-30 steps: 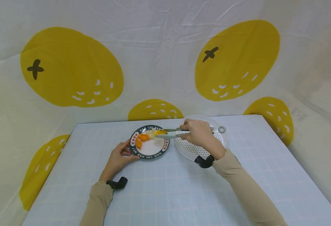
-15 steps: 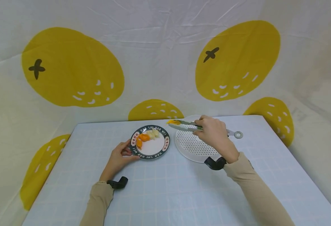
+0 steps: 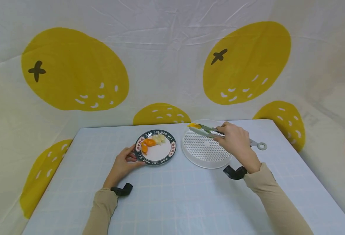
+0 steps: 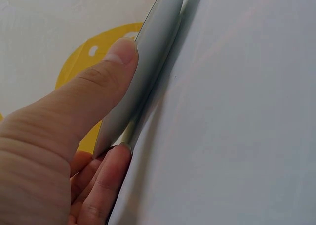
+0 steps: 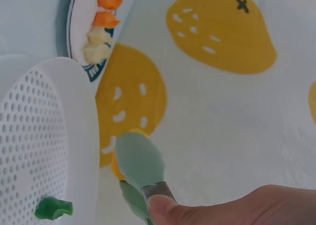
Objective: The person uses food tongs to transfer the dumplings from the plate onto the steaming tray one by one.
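Head view shows a pale blue counter (image 3: 172,202) with a faint grid of squares, and behind it a white wrinkled cloth backdrop (image 3: 166,49) printed with big yellow fruit shapes; the cloth also hangs at both sides of the counter.

On the counter stands a small plate (image 3: 156,152) with a dark rim. White letters go around this rim; I can read "HAO SHI HAO WEI" on the near and far sides, and there are two red patches with characters too small to read. On the plate lie orange pieces (image 3: 147,144) on its left part and pale pieces (image 3: 160,138) just beside them, toward the far rim.

The left hand (image 3: 124,164) pinches the near left rim of the plate, thumb on top and fingers below, as the left wrist view shows closely.

Just right of the plate, close but apart from it, stands a white round perforated basket (image 3: 205,149). In the right wrist view a small green piece (image 5: 53,208) lies inside it.

The right hand (image 3: 233,140) grips a pair of tongs (image 3: 210,132) with pale green tips and a ring at the end. The tong tips are pressed together on a yellow-orange piece (image 3: 194,125), which is held above the far rim of the basket.
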`<action>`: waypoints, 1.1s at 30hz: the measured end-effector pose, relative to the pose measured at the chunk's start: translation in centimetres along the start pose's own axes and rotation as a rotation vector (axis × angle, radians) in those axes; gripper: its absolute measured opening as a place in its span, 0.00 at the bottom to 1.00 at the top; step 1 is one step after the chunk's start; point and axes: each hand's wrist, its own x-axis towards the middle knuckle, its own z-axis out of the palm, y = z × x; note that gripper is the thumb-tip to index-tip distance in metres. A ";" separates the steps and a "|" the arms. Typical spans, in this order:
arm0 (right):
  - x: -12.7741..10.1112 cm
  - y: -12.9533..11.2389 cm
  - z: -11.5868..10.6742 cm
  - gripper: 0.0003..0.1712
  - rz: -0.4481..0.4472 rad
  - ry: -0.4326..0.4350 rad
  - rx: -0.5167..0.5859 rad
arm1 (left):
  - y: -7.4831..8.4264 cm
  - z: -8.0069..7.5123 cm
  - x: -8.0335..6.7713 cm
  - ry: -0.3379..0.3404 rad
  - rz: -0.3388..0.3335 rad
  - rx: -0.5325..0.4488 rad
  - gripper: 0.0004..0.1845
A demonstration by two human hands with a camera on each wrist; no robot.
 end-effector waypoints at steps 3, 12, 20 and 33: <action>-0.3 0.8 0.5 0.25 0.018 -0.005 0.014 | 0.0 -0.1 0.0 0.004 0.002 -0.008 0.57; -1.4 3.1 2.9 0.27 0.088 -0.039 0.049 | -0.2 0.1 0.0 0.008 0.023 -0.035 0.55; -1.4 3.7 4.6 0.27 0.105 -0.061 0.046 | -0.1 0.0 0.0 0.011 0.011 -0.031 0.56; -1.0 3.1 5.7 0.25 0.126 -0.103 -0.002 | -0.3 0.0 0.1 0.011 0.010 -0.019 0.56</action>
